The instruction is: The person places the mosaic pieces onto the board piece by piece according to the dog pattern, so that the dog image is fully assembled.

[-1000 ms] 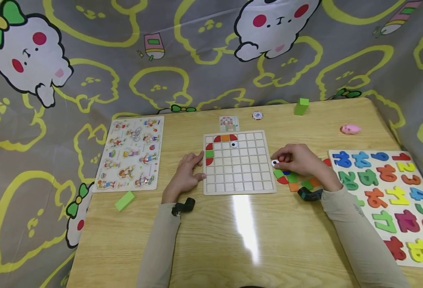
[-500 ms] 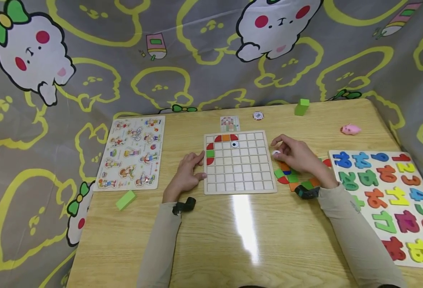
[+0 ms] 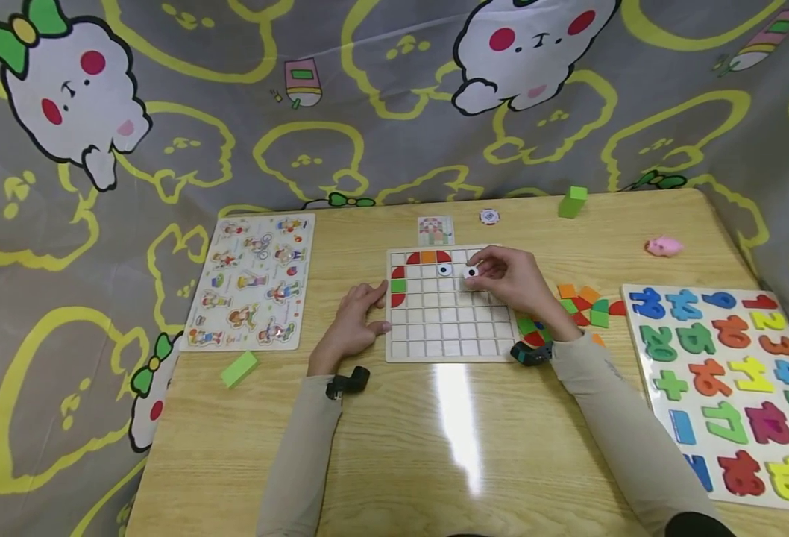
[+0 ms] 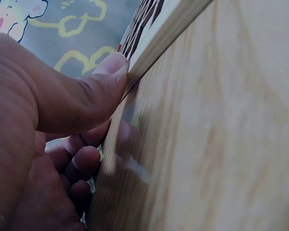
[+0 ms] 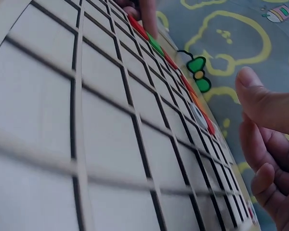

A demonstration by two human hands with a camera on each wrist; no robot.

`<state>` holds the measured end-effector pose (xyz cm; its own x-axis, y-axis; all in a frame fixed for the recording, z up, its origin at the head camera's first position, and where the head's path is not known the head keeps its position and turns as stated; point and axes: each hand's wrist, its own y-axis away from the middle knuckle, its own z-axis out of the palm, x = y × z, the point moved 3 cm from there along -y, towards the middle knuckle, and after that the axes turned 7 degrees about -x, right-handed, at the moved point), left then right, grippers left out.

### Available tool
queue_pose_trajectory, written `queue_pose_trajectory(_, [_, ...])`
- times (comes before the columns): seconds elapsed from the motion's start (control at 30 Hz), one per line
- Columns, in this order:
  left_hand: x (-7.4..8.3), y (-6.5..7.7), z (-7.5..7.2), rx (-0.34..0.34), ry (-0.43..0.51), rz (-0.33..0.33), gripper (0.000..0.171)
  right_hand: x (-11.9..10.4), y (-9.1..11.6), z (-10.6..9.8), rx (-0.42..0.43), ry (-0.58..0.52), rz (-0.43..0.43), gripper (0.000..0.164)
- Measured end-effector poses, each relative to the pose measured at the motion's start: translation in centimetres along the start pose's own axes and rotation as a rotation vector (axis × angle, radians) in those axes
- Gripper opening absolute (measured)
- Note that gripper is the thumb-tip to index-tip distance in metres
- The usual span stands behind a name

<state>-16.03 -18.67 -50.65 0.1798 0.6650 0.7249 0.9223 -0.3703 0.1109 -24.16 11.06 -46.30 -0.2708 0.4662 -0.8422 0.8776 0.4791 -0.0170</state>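
A wooden grid board lies on the table. Red and orange tiles run along its top row; red and green tiles line its left column. One round eye tile sits below the top row. My left hand touches the board's left edge with thumb and index finger; the left wrist view shows the thumb against the rim. Over the upper right cells, my right hand pinches a second eye tile between thumb and fingertips. The right wrist view does not show that tile.
Loose coloured tiles lie right of the board, partly behind the right wrist. A number puzzle is at far right, a picture puzzle at left. Behind the board are a pattern card, a poker chip and a green block.
My right hand has moved left from beside the loose tiles to over the board, carrying the eye tile. The left hand stays at the board's edge. The head view has shifted slightly.
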Motion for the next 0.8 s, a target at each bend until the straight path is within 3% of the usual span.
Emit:
queue_pose_trajectory(0.4, [-0.1,0.0,-0.2,0.002,0.0,-0.004,0.078,-1.4,-4.5,4.6,0.012,0.088,-0.101,0.033])
queue_pose_trajectory(0.63, [-0.1,0.1,-0.3,0.001,-0.001,-0.004,0.08,-2.0,-6.7,6.8,0.035,0.234,-0.051,0.037])
queue_pose_trajectory(0.8, [-0.2,0.0,-0.4,0.001,-0.008,-0.006,0.08,-2.4,-7.3,7.5,0.003,0.321,-0.029,0.04])
